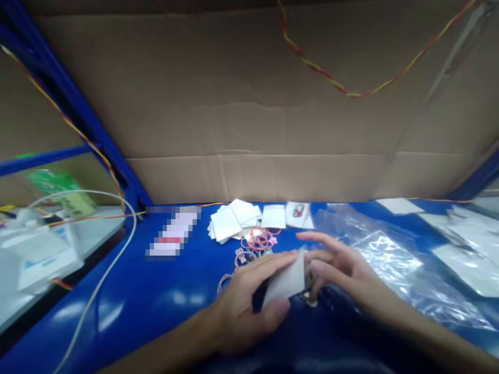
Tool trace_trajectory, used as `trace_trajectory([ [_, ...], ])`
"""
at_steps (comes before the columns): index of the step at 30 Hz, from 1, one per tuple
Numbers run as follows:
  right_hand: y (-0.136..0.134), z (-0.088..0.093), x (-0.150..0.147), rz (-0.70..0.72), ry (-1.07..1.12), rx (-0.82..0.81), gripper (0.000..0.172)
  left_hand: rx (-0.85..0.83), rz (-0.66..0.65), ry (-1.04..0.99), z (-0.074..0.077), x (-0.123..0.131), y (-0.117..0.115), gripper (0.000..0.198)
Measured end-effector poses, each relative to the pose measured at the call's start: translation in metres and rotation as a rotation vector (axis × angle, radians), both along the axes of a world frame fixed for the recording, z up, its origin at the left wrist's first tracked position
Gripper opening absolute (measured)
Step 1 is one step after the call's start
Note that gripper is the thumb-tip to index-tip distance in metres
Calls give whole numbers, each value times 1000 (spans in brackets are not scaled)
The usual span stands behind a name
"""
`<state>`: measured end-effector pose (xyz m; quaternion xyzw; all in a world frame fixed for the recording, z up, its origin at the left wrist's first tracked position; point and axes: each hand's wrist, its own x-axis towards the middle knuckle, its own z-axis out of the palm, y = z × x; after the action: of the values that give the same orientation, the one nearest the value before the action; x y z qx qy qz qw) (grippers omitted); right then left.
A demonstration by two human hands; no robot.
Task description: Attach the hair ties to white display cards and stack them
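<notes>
A white card, which seems to sit in a clear sleeve, is held between the thumb and fingers of my left hand. At its right edge, my right hand has thumb and middle fingers bent together, with the index finger stretched out above. What those fingers pinch is hidden. A small dark and gold item shows just beneath them. Beyond my left hand lie coral hair ties with a pink star charm, and a lilac hair tie with a bunny charm.
White cards are piled at the back, beside a packed card with a dark and red hair tie. Clear plastic bags spread over the blue table at right. A white cable curves along the left.
</notes>
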<state>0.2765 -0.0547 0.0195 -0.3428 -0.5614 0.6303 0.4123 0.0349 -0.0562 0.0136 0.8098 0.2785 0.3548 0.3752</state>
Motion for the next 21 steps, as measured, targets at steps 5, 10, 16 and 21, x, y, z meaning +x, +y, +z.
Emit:
trace_trajectory([
  [5, 0, -5, -2, -24, -19, 7, 58, -72, -54, -96, 10, 1, 0, 52],
  [10, 7, -9, 2, -104, -211, 21, 40, -167, -17, -147, 7, 3, -5, 58],
  [16, 9, -5, 4, -180, -211, 76, 32, -311, 89, -237, -4, 1, -5, 52],
  [21, 7, -3, 1, -136, -129, 29, 32, -401, 152, -257, -2, 10, -2, 31],
])
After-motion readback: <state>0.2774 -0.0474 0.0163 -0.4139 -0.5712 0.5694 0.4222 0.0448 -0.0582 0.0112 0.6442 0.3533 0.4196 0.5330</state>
